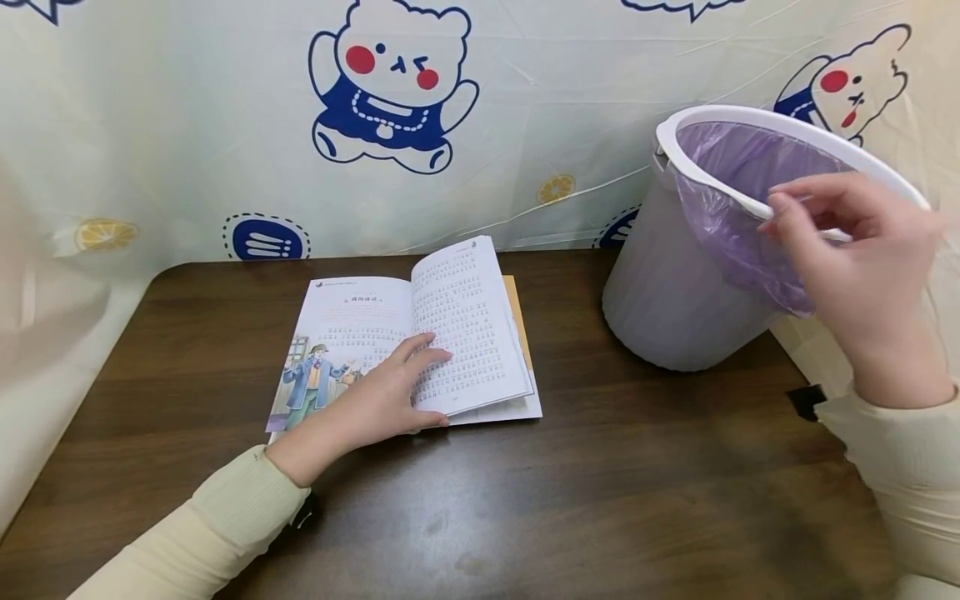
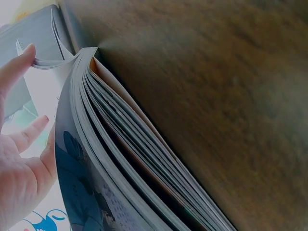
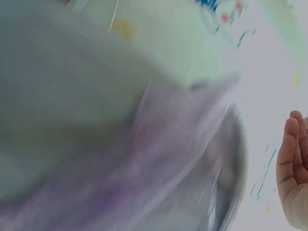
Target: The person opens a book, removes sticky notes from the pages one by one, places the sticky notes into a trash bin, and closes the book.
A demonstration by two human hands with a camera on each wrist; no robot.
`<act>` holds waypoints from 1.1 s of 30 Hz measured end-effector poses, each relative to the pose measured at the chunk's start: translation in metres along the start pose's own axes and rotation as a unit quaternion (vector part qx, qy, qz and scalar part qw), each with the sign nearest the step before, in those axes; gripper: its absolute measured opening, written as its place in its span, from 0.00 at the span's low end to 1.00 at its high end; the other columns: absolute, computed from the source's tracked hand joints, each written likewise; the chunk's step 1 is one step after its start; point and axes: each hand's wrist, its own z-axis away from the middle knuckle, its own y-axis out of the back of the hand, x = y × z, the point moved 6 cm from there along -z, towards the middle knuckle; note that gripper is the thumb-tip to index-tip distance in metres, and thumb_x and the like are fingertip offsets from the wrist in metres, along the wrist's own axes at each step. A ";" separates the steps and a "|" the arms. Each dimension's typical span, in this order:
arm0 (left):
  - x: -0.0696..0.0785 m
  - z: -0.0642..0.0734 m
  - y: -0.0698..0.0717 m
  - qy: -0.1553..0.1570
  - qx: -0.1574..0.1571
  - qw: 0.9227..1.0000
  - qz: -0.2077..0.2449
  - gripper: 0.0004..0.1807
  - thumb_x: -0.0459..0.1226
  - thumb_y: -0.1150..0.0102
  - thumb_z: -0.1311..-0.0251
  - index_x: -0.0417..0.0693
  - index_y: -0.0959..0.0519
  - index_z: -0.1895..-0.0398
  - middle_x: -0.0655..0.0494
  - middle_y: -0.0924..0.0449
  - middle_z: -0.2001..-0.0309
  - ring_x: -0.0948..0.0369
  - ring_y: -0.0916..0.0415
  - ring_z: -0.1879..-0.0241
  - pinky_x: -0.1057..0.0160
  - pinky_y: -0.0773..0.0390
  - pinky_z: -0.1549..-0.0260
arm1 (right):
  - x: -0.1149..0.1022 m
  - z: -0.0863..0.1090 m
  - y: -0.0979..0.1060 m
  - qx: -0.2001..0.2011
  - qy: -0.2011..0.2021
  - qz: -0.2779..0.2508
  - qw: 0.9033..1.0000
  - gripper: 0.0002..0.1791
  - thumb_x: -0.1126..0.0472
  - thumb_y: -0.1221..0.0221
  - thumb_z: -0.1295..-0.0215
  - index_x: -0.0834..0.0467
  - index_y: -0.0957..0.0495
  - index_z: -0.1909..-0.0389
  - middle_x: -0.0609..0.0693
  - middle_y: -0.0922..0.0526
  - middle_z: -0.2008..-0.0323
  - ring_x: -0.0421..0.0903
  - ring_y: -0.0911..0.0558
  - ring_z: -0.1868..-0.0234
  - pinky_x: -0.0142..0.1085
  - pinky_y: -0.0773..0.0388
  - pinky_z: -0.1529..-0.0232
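An open book (image 1: 465, 333) lies on the table, its left page bearing a drawing of a figure in a blue coat. My left hand (image 1: 390, 392) rests across it with fingers spread on the right page and the thumb at the lower edge. In the left wrist view, the thumb (image 2: 19, 67) touches the edge of some raised pages beside the thick page block (image 2: 120, 159). My right hand (image 1: 862, 242) is over the near rim of a trash can (image 1: 675, 275), its fingers loosely bent and nothing visible in them. A purple bag (image 1: 742, 242) lines the can.
Under the book's right side, a yellow-orange edge (image 1: 517, 312) shows. Behind the dark wooden table (image 1: 450, 508) hangs a pale curtain (image 1: 540, 83) printed with cartoon bears and orange slices. The can stands at the table's right back. A small black object (image 1: 806, 402) is near the right sleeve.
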 end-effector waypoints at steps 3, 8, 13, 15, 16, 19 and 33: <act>0.000 0.000 0.000 0.001 0.001 1.000 0.002 0.44 0.43 0.19 0.50 0.41 0.29 0.30 0.36 0.45 0.23 0.39 0.34 0.31 0.42 0.27 0.40 | -0.016 0.013 -0.021 -0.039 0.046 -0.009 0.998 0.09 0.71 0.32 0.38 0.76 0.15 0.65 0.32 0.16 0.72 0.29 0.18 0.73 0.20 0.25 0.64; 0.000 0.000 0.000 0.004 0.000 1.000 0.003 0.44 0.42 0.18 0.50 0.41 0.29 0.30 0.36 0.45 0.23 0.38 0.35 0.31 0.41 0.27 0.40 | -0.021 0.035 -0.065 -0.137 0.097 -0.014 0.986 0.03 0.73 0.32 0.41 0.68 0.13 0.66 0.41 0.13 0.73 0.25 0.18 0.71 0.19 0.26 0.67; -0.002 0.002 0.002 0.006 0.006 1.000 0.008 0.44 0.42 0.18 0.50 0.41 0.29 0.31 0.36 0.44 0.24 0.38 0.37 0.30 0.40 0.29 0.38 | 0.006 0.061 -0.116 -0.260 0.029 -0.014 0.965 0.03 0.72 0.31 0.38 0.62 0.13 0.65 0.46 0.14 0.76 0.36 0.17 0.75 0.23 0.26 0.72; -0.003 0.004 0.005 0.007 0.012 1.000 0.014 0.44 0.43 0.19 0.50 0.40 0.30 0.31 0.36 0.43 0.24 0.38 0.38 0.29 0.39 0.31 0.37 | 0.025 0.073 -0.136 -0.318 -0.035 -0.020 0.947 0.02 0.69 0.33 0.34 0.61 0.14 0.63 0.45 0.15 0.76 0.42 0.17 0.75 0.27 0.24 0.72; -0.003 0.005 0.007 0.008 0.015 1.000 0.018 0.44 0.43 0.18 0.50 0.40 0.30 0.32 0.36 0.43 0.24 0.38 0.39 0.29 0.39 0.32 0.36 | 0.034 0.079 -0.145 -0.347 -0.066 -0.020 0.935 0.02 0.67 0.33 0.33 0.61 0.14 0.62 0.46 0.15 0.76 0.45 0.17 0.75 0.29 0.23 0.72; -0.003 0.010 0.014 0.005 0.023 0.999 0.031 0.44 0.42 0.19 0.50 0.37 0.31 0.33 0.36 0.39 0.26 0.40 0.37 0.29 0.41 0.33 0.35 | 0.059 0.096 -0.165 -0.410 -0.138 -0.011 0.902 0.04 0.64 0.35 0.29 0.61 0.15 0.60 0.48 0.15 0.74 0.49 0.17 0.72 0.35 0.22 0.71; -0.050 0.069 0.065 0.041 0.024 0.998 0.052 0.22 0.35 0.31 0.36 0.44 0.22 0.39 0.47 0.16 0.47 0.52 0.21 0.54 0.48 0.21 0.57 | 0.090 0.139 -0.221 -0.553 -0.172 -0.065 0.813 0.07 0.69 0.40 0.29 0.66 0.15 0.56 0.50 0.14 0.68 0.45 0.16 0.68 0.41 0.17 0.64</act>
